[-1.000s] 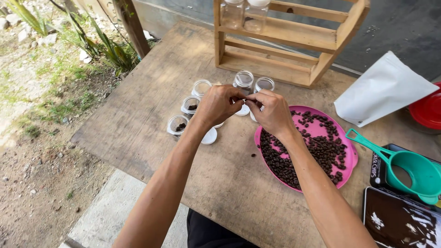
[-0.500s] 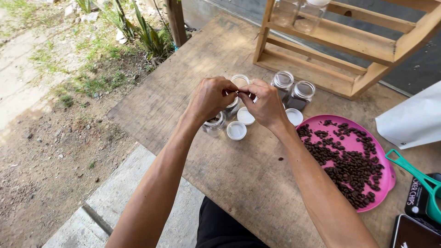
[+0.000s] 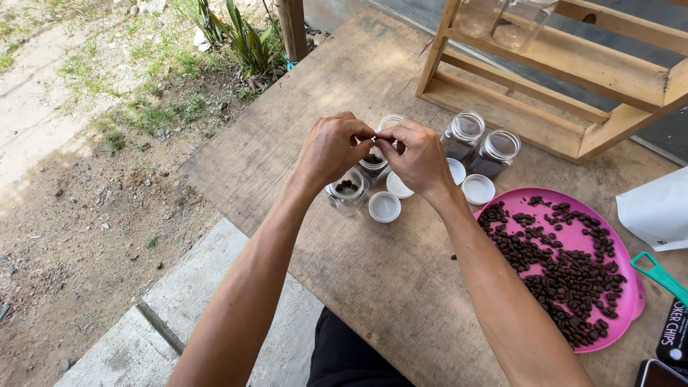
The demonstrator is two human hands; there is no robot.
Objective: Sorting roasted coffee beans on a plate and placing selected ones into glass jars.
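Note:
My left hand [image 3: 331,149] and my right hand [image 3: 416,156] meet fingertip to fingertip above a group of small clear jars on the wooden table [image 3: 287,122]. Something tiny is pinched between the fingers; I cannot tell what it is. Below the hands stand an open jar with a few coffee beans [image 3: 348,192] and a second jar [image 3: 373,169], partly hidden. White lids [image 3: 384,206] lie beside them. Two more open jars [image 3: 462,136] stand to the right.
A pink plate [image 3: 573,240] holding several dark coffee beans sits at the right. Behind stands a wooden rack [image 3: 573,72] with glass jars. A white pouch [image 3: 656,208], a teal scoop handle [image 3: 659,272] and a dark packet [image 3: 674,337] lie at the far right. Bare ground is left of the table.
The view has shifted, so jars and plate sit further right and lower. Both hands stay together, fingertips touching, over the jars.

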